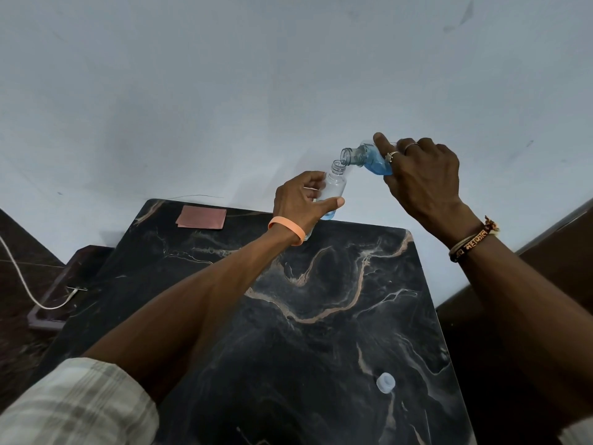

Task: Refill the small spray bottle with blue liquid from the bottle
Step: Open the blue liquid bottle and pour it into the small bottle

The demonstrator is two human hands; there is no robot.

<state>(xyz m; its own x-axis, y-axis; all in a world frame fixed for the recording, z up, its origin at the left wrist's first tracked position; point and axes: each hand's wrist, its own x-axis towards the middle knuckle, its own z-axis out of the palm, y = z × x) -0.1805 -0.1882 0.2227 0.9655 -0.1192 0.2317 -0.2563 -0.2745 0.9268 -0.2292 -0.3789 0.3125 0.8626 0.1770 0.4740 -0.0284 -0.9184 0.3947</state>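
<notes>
Cap: one pale screw cap [385,382] lies loose on the near part of the table [321,348]. Which vessel it belongs to cannot be told.
Spray head: not in view.
Left hand [301,200]: fingers and thumb wrapped round the small bottle [336,183], which is held in the air by the table's far edge, near upright, neck open.
Small bottle contents: a shallow blue layer at the base, the rest clear.
Right hand [423,175]: grasps the bottle [369,160] by its body, tipped neck-down toward the left. Its mouth is just above and beside the small bottle's mouth.
Bottle contents: blue liquid [373,167] pools in the body. The neck looks clear and no stream is visible.
Done, as judged: both vessels opened, mouths lined up, filling barely begun.
Outstanding, as judged: most of the pour, then refitting the spray head and recapping.
Far end: a pink card [201,216] on the table's far left corner.
</notes>
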